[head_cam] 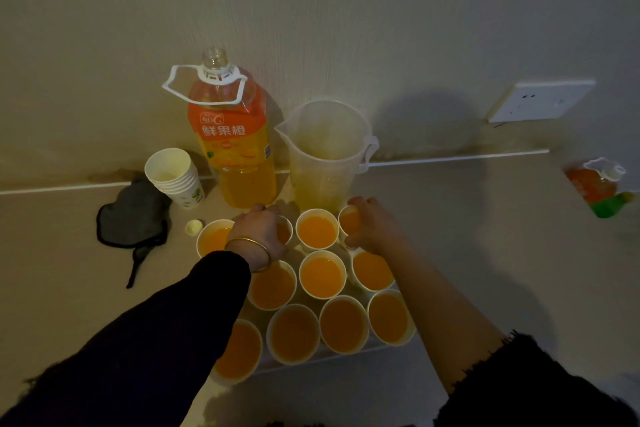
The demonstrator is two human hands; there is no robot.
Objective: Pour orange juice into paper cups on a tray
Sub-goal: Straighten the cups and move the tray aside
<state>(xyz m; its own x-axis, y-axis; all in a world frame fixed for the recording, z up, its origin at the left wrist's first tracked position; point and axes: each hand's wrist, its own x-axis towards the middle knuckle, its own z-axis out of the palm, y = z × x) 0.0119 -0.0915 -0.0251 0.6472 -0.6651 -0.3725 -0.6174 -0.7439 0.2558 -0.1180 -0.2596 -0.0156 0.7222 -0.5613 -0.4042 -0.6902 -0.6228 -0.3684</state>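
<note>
Several white paper cups filled with orange juice point(322, 276) stand packed together on a pale tray point(311, 359) on the floor. My left hand point(259, 230) grips a filled cup point(284, 230) in the back row, covering most of it. My right hand point(372, 224) grips the back-right filled cup point(349, 221). Behind the tray stand an uncapped orange juice bottle point(235, 139), partly full, and a clear plastic pitcher point(327, 156) with a little juice at the bottom.
A stack of empty paper cups point(173, 177) and the bottle cap point(194, 227) sit left of the tray, beside a dark cloth point(133, 215). Another juice bottle point(599, 185) lies at the far right. A wall with a socket point(540, 100) rises just behind.
</note>
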